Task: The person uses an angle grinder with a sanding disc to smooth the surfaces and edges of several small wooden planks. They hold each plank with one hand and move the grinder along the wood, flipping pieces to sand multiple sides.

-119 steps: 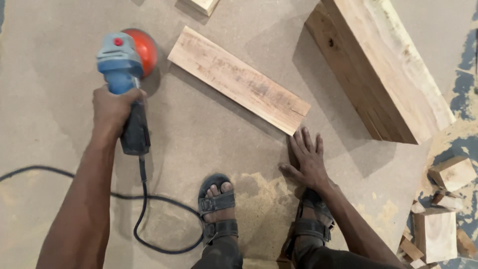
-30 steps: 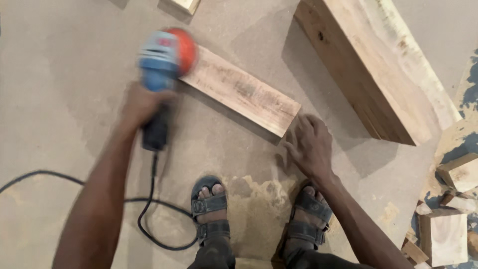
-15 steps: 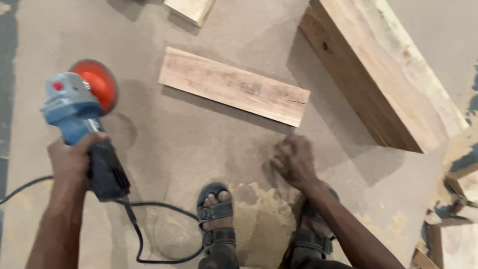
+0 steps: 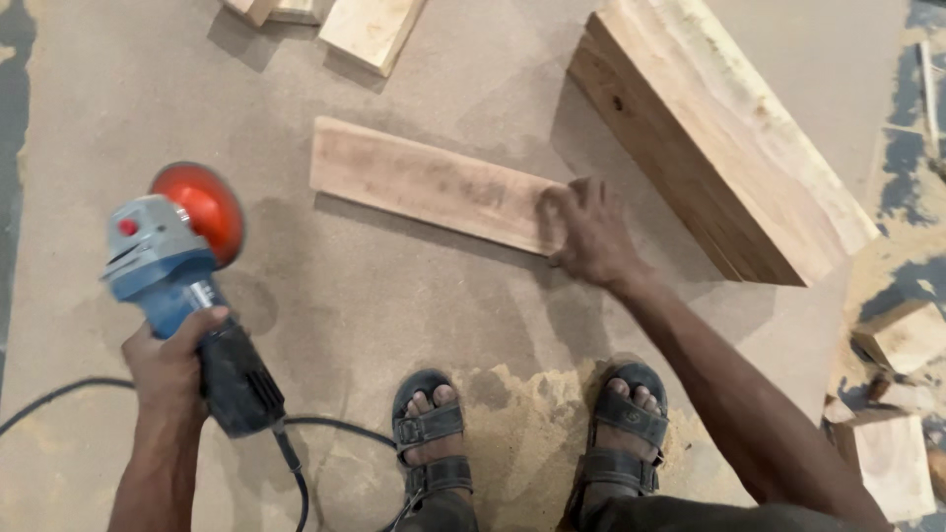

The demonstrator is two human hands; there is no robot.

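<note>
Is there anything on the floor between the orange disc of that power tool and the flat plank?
No. In the head view, only bare dusty floor separates the sander's orange disc from the flat plank; they are apart.

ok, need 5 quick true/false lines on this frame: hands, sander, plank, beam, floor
1. The left hand holds the sander by its dark handle. True.
2. The sander's orange disc rests on the plank. False: it is off to the plank's left, clear of it.
3. The right hand is on the plank's right end. True.
4. The big beam lies across the plank. False: it lies apart, to the right.
5. Sawdust is piled between the sandalled feet. True.
</note>
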